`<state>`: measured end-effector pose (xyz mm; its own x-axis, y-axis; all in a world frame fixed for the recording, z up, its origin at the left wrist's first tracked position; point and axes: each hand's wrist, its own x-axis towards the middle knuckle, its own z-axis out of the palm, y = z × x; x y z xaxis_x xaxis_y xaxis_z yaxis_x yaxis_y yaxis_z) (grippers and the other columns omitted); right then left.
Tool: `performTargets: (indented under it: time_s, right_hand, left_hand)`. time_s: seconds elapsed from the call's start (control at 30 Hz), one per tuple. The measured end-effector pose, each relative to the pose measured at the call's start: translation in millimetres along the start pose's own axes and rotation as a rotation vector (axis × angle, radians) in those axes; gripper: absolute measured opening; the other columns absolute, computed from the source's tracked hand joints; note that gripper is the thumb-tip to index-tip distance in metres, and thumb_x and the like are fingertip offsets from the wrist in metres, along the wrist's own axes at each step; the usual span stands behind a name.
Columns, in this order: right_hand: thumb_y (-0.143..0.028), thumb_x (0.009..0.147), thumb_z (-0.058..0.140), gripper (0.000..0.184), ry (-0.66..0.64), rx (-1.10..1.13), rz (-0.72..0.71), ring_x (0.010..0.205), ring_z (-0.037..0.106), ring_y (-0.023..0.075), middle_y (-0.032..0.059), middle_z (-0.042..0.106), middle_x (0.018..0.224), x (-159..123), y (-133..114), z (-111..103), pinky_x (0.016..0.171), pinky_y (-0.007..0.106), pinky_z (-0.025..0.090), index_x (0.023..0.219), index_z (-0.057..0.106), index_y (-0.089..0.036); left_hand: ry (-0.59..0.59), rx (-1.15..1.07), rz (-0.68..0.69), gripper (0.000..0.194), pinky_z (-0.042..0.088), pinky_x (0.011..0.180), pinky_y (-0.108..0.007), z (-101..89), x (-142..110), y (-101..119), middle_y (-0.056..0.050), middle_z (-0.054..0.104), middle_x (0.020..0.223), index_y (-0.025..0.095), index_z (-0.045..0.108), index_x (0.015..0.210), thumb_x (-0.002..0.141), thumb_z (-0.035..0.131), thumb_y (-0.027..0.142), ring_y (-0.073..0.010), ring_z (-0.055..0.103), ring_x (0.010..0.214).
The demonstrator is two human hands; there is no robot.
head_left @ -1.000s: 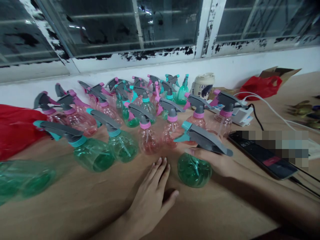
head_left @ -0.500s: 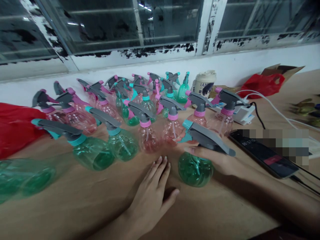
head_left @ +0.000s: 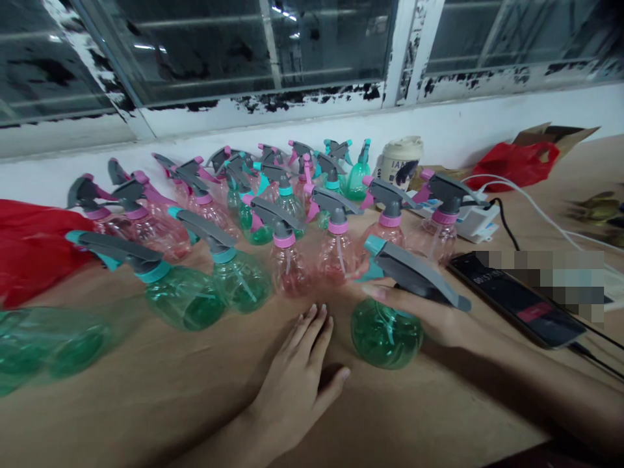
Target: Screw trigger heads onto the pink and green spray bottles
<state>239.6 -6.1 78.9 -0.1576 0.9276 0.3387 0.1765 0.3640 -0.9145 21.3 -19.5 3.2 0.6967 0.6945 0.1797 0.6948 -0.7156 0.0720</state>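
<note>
Basically, on the worktop point(head_left: 160, 374), the right hand point(head_left: 435, 316) grasps a green spray bottle point(head_left: 375, 344) around its neck, near pink bottles point(head_left: 336, 252), while the left hand point(head_left: 296, 385) lies flat, holding nothing. The held bottle's smooth plastic should be light, squeezable and slippery (its neck seems surest); a thin tube point(head_left: 389, 331) shows inside, any liquid unclear.

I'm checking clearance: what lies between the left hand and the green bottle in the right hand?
Only bare tabletop lies between the left hand and green bottle; the head view shows it.

Workroom, perhaps | paint-flecked window frames point(head_left: 403, 55) | crowded spray bottles point(head_left: 290, 263) on worktop point(head_left: 205, 390)
</note>
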Motion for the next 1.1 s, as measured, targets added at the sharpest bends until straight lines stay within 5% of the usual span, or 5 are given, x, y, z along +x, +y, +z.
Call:
performTargets:
  time_s: [0.17,0.4,0.7,0.97,1.1]
  right_hand:
    - [-0.034,0.080,0.061,0.008,-0.047,0.104,-0.009,0.083,0.063,0.0195,-0.0007,0.063,0.070,-0.4,0.4,1.9,0.081,0.034,0.051,0.085,0.064,-0.028]
    - [-0.027,0.078,0.060,0.006,-0.001,-0.011,-0.039,0.068,0.059,0.0168,-0.0002,0.062,0.075,-1.5,-1.7,0.2,0.063,0.032,0.050,0.073,0.058,-0.025]
    - [-0.023,0.079,0.061,0.016,-0.034,0.113,-0.041,0.094,0.062,0.0193,0.0004,0.066,0.092,-0.9,-3.2,1.4,0.087,0.035,0.049,0.094,0.064,-0.028]
    - [-0.030,0.081,0.062,0.007,0.012,-0.048,-0.092,0.062,0.052,0.0107,-0.0026,0.057,0.075,0.7,-1.1,1.5,0.055,0.024,0.042,0.080,0.061,-0.023]
    - [-0.033,0.082,0.060,0.012,0.011,-0.088,-0.067,0.057,0.048,0.0094,-0.0038,0.052,0.069,0.5,3.5,1.1,0.053,0.024,0.040,0.077,0.058,-0.023]
  left_hand:
    - [-0.010,0.002,-0.006,0.061,0.032,0.106,-0.044,-1.3,0.2,0.2,-0.015,0.030,0.146,0.008,0.034,0.137,0.091,0.044,0.047,-0.0275,0.026,0.134]
    - [-0.020,0.009,-0.002,0.062,0.032,0.106,-0.045,-1.9,1.5,0.0,-0.014,0.030,0.146,0.007,0.034,0.137,0.092,0.043,0.048,-0.0271,0.025,0.134]
    - [-0.009,0.042,0.012,0.061,0.034,0.104,-0.045,-2.0,0.3,0.1,-0.016,0.030,0.146,0.006,0.036,0.136,0.091,0.044,0.046,-0.0282,0.026,0.134]
    - [-0.003,0.044,0.023,0.062,0.034,0.104,-0.046,-0.9,-0.1,0.2,-0.016,0.029,0.146,0.006,0.033,0.137,0.091,0.045,0.045,-0.0281,0.025,0.134]
    - [0.002,0.051,0.027,0.062,0.034,0.104,-0.046,-0.8,-0.1,0.3,-0.016,0.030,0.145,0.005,0.034,0.137,0.092,0.043,0.047,-0.0279,0.026,0.134]
